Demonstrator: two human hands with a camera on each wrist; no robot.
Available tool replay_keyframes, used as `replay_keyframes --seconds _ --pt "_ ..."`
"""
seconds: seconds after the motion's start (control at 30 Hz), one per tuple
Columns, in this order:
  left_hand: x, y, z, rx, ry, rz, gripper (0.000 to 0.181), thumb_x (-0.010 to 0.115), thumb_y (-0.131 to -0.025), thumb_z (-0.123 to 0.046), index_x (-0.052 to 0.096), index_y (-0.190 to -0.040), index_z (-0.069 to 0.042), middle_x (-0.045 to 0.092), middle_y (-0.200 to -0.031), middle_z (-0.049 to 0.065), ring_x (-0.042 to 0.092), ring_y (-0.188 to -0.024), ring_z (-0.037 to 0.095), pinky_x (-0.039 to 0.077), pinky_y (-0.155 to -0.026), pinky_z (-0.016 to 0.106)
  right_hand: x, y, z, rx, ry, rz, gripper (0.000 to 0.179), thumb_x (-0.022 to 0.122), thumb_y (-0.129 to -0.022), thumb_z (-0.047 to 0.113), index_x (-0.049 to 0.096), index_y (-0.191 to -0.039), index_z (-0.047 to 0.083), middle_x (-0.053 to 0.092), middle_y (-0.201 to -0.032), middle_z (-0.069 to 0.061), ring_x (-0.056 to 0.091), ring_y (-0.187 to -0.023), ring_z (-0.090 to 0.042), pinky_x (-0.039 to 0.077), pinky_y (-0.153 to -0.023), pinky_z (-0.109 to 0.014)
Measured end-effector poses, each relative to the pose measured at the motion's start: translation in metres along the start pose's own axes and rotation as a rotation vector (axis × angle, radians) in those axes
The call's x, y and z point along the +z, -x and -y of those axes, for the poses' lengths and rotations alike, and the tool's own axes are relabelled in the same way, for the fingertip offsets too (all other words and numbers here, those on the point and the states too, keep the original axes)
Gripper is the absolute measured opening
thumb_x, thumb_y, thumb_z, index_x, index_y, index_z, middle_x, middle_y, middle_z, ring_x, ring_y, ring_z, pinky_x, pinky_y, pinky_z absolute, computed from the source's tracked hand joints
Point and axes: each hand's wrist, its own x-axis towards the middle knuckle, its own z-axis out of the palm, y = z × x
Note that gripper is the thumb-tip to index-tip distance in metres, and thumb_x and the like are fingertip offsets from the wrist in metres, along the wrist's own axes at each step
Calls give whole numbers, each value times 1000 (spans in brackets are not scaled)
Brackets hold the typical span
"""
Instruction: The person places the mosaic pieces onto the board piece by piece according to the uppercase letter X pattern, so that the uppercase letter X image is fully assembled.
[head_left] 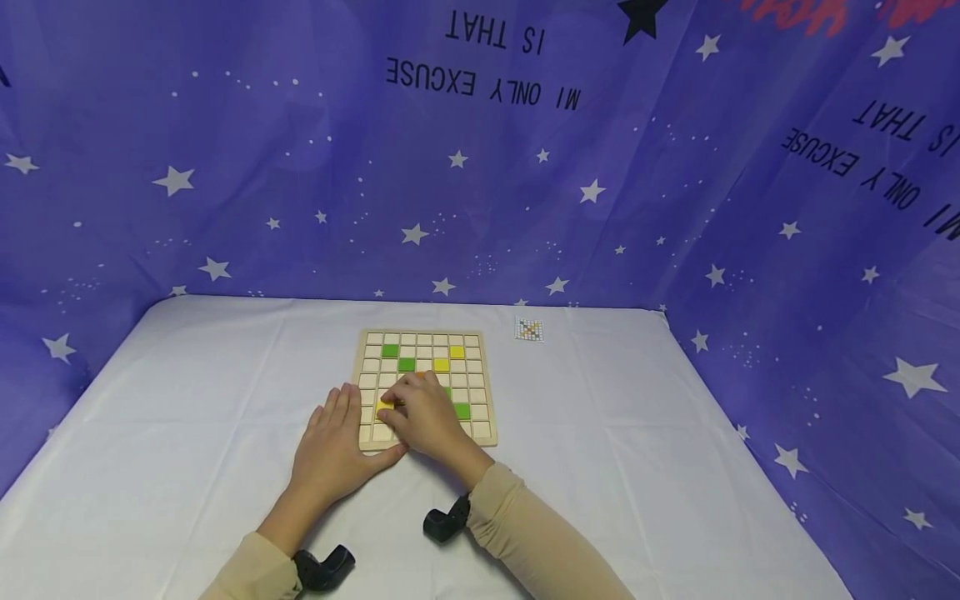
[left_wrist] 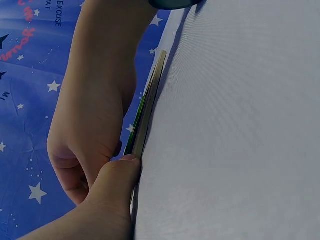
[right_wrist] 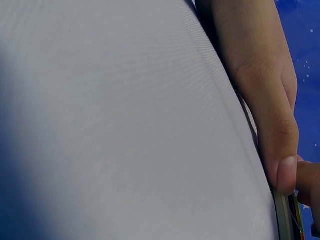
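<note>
A square wooden grid board [head_left: 491,421] lies flat on the table, its cells filled with pale squares and several coloured tiles. My left hand [head_left: 330,450] rests along the board's left edge, fingers straight, its thumb at the front edge. Over the board's lower middle, my right hand [head_left: 431,421] pinches a yellow-orange tile [head_left: 386,411] between thumb and fingers, low in the left part of the grid. Green tiles [head_left: 390,351] and yellow tiles [head_left: 457,352] sit in other cells. The right hand partly hides an orange tile [head_left: 421,375] and cells beneath it. In the left wrist view, the left thumb [left_wrist: 117,175] touches the board's edge.
A small card [head_left: 529,330] with a printed coloured grid lies beyond the board to the right. White cloth [head_left: 637,467] covers the table. A purple star-patterned curtain [head_left: 487,200] hangs behind it and along the sides. Dark wrist devices [head_left: 446,521] sit at both cuffs.
</note>
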Motion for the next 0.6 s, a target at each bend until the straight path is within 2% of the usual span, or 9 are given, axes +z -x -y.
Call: replay_keyframes --seconds 0.3,0.6 --pt "0 1 0 3 -5 1 124 63 -75 -78 24 -151 13 29 -157 31 25 -148 47 22 -119 62 1 -1 0 1 18 -1 26 66 -94 44 72 -110 24 64 -110 11 48 -95 -7 45 -80 -20" --pt "0 1 0 3 -3 3 125 63 -75 -78 24 -151 12 28 -158 31 25 -148 47 22 -119 61 -3 2 1 -49 54 4 29 69 -91 46 73 -109 25 62 -106 13 52 -101 -8 47 -84 -21"
